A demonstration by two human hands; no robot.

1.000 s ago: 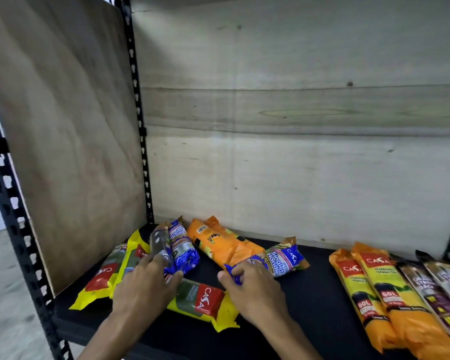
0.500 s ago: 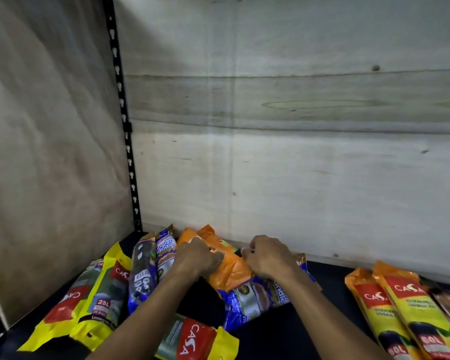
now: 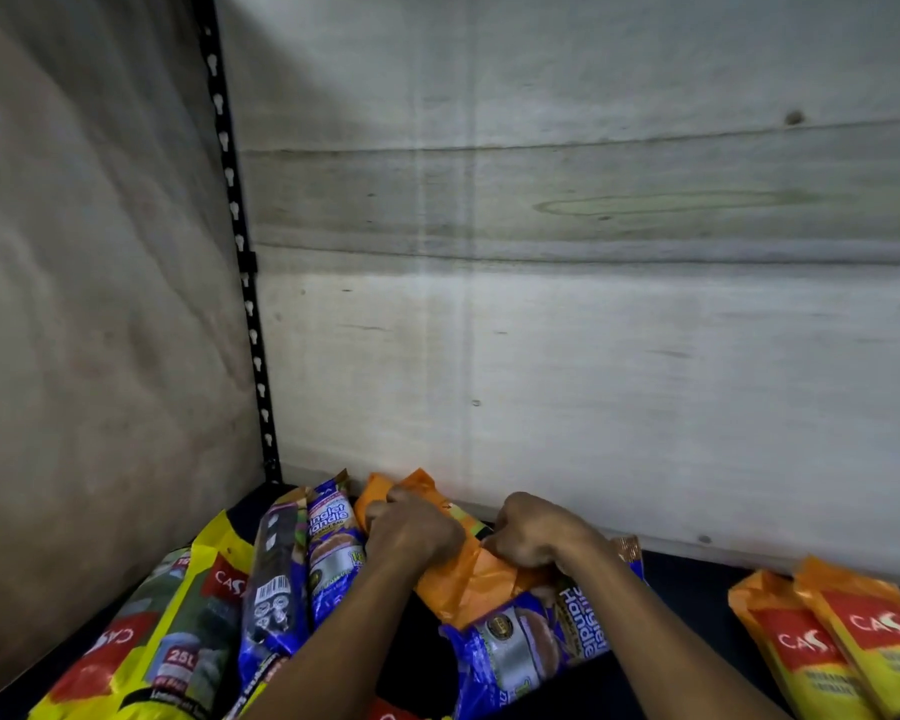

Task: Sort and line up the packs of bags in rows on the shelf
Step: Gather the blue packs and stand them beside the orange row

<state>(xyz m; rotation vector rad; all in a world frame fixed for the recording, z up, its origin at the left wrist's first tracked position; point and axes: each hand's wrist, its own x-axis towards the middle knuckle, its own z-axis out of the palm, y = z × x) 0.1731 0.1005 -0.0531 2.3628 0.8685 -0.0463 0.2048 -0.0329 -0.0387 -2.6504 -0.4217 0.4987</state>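
Both hands are at the back of the black shelf [image 3: 697, 579], on two plain orange packs [image 3: 463, 579] lying against the back wall. My left hand [image 3: 411, 527] curls its fingers over the far ends of the orange packs. My right hand [image 3: 531, 532] grips the same packs from the right side. A blue "Singlet Handle" pack [image 3: 531, 652] lies under and in front of them. Two more blue packs [image 3: 328, 553] lie to the left, beside yellow Casa packs [image 3: 178, 631].
Orange-and-yellow Casa packs [image 3: 842, 641] lie in a row at the right edge. A plywood side panel [image 3: 100, 304] and a black slotted post [image 3: 240, 252] close off the left. The pale wooden back wall [image 3: 593, 304] stands right behind the hands.
Both hands left the front packs, reached to the back wall and took hold of the orange packs. The view moved closer and tipped upward; the front yellow pack has dropped almost out of view.
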